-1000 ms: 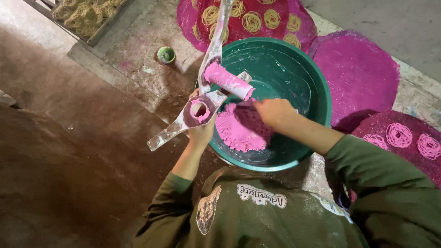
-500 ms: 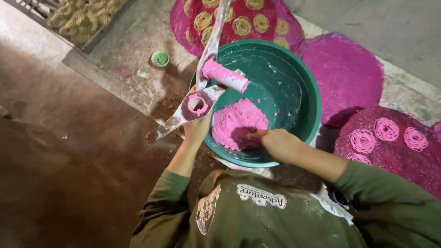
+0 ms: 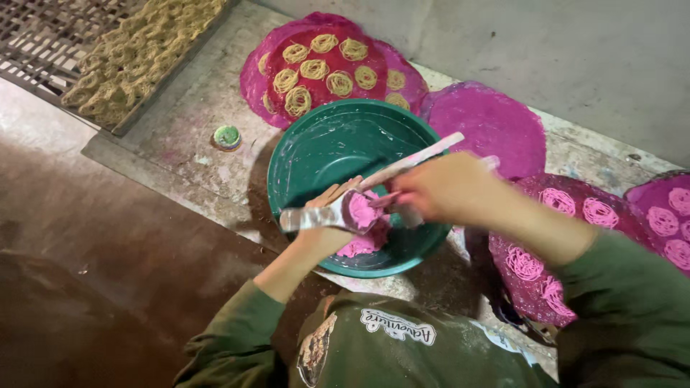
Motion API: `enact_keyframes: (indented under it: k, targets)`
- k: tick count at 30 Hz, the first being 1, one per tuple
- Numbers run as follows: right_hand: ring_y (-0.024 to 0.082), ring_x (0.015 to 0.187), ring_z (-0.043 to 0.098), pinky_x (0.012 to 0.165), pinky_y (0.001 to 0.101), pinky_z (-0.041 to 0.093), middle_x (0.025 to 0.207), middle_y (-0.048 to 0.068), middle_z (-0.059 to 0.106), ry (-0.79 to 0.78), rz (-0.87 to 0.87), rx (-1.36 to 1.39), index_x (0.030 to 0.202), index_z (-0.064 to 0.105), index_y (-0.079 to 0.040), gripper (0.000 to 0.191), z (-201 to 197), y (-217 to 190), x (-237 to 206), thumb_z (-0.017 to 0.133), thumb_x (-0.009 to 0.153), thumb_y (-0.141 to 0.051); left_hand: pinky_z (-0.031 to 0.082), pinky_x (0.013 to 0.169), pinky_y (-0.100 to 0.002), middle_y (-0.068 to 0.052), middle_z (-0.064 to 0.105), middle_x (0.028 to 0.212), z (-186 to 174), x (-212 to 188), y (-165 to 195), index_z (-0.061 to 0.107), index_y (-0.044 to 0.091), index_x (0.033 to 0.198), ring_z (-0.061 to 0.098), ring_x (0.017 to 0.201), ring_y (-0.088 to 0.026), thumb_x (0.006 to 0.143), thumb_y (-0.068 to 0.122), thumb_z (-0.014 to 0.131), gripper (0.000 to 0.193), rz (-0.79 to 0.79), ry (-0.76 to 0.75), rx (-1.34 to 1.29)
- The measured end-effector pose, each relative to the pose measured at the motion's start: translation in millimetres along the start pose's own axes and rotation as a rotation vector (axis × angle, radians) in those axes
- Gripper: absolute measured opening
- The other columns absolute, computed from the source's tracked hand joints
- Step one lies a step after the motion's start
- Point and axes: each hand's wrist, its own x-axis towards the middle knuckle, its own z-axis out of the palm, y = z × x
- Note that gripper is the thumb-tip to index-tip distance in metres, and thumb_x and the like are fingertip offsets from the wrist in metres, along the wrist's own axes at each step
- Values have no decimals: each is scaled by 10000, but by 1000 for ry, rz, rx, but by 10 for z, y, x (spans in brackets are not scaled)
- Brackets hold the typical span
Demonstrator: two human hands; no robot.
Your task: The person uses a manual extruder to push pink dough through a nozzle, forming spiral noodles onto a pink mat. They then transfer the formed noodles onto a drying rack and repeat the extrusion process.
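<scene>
Since the last look my right hand [image 3: 449, 190] has come up out of the green basin [image 3: 316, 144] and now presses pink dough [image 3: 364, 210] into the cup of the metal press [image 3: 327, 214]. It is blurred, fingers bunched at the cup; I cannot tell how tightly. My left hand [image 3: 325, 226] curls under the press, gripping it, forearm reaching in from below. The press sits over the basin's near rim, more dough under it. Pink mats [image 3: 483, 122] lie round the far edge.

Green basin [image 3: 316, 154]; pink dough [image 3: 365, 213]; magenta mats [image 3: 496, 126]; yellow spiral coils [image 3: 314, 70]; green sleeves [image 3: 624, 309].
</scene>
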Motion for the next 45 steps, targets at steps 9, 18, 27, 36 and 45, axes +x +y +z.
enact_keyframes:
  k: [9,18,27,36,45]
  targets:
    - [243,700,697,528,389,559,805,28,651,475,-191,-260,960,668,-167,183,48,-163,-600,666,778,-145,533,1020,-436,-150,682,1296,-21,-159,-23,641,68,1295,678,1163,-306,900,204,696,422,-274,14,-151]
    - [232,661,696,545,379,565,816,48,632,521,-180,-367,971,656,-113,165,-4,-614,-284,645,816,-169,544,1002,-423,-149,682,1336,0,-15,-32,655,78,1343,669,1182,-308,866,140,683,482,-274,18,-118]
    - [233,658,687,499,397,543,754,18,632,545,-207,-278,947,669,-208,112,32,-58,-414,651,837,-196,550,988,-358,-156,685,1292,-124,40,-132,628,43,1360,683,1140,-255,816,133,803,579,-236,15,-209]
    - [245,724,718,570,397,584,849,34,676,404,-156,-296,1009,670,-174,232,-487,-477,-514,665,777,-164,600,945,-324,-95,721,1256,-2,13,-148,620,81,1361,724,1096,-174,812,156,820,589,-507,-52,-608]
    - [233,635,701,543,371,563,829,49,677,509,-211,-427,1002,679,-129,190,39,-571,-55,657,821,-185,556,948,-355,-149,698,1261,10,139,-117,613,62,1345,694,1110,-266,774,111,829,612,-235,-6,-380]
